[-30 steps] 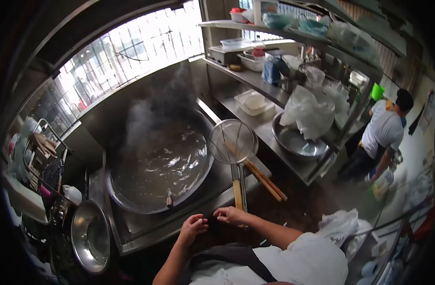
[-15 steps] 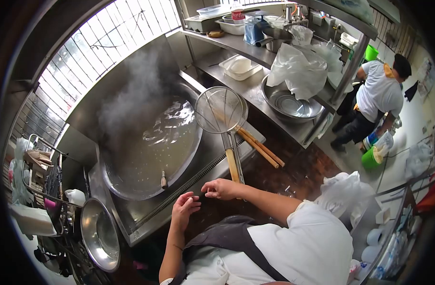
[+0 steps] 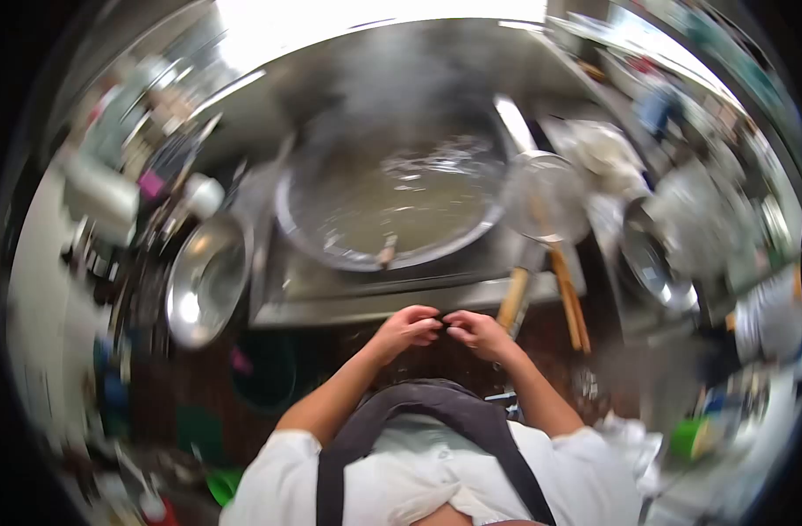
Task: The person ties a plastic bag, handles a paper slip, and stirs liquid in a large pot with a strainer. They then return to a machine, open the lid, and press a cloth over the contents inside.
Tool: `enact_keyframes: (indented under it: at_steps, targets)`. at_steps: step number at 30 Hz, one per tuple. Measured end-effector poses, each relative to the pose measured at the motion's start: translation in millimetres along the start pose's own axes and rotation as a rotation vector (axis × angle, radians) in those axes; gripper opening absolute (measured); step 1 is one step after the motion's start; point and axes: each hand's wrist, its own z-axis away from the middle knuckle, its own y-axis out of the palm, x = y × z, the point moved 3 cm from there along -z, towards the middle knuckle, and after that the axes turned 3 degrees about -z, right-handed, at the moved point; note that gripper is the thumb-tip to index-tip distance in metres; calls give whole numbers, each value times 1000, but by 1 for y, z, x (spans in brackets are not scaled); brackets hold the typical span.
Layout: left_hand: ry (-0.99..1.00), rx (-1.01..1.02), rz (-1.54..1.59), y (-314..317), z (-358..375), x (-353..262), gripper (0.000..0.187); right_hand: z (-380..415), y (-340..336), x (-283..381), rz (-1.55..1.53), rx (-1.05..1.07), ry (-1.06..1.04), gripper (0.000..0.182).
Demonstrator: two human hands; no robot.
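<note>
My left hand (image 3: 408, 331) and my right hand (image 3: 477, 334) are in front of my chest, fingertips almost meeting. Fingers on both are curled in, as in a loose pinch; whether anything small is between them I cannot make out. Just beyond lies the steel edge of the stove, with a big steaming wok (image 3: 300, 241) of cloudy liquid set in it. A short handle-like piece (image 3: 387, 252) rests at the wok's near rim. Right of my right hand is a wire skimmer (image 3: 546, 197) with a wooden handle, beside long wooden sticks (image 3: 570, 302).
A shiny metal bowl (image 3: 210, 280) stands at the left among cluttered racks. On the right, a counter holds another metal bowl (image 3: 651, 259) and plastic bags (image 3: 699, 219). A blurred person in white (image 3: 769, 311) is at the far right, near a green bucket (image 3: 688, 438).
My view has swung left, so the wok now faces me and the skimmer lies to the right. Both hands stay close together with fingers curled. The picture is more blurred.
</note>
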Motion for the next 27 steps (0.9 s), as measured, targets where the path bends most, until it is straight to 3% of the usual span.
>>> enact_keyframes:
  at_steps: [3, 6, 12, 18, 26, 27]
  targets:
    - [31, -1, 27, -8, 1, 12, 38, -6, 12, -6, -8, 81, 34, 24]
    - [7, -31, 83, -19, 4, 25, 34, -16, 23, -11, 7, 181, -62, 24]
    - [-27, -123, 119, -43, 32, 44, 35, -40, 53, 19, 98, 238, -45, 24]
    - [-28, -213, 163, -70, 61, 58, 26, -67, 102, 32, 140, 395, -40, 26]
    - [40, -352, 271, -116, 117, 83, 26, -84, 176, 72, 219, 521, -175, 25]
    - [50, -370, 269, -121, 127, 86, 26, -86, 188, 71, 171, 557, -118, 25]
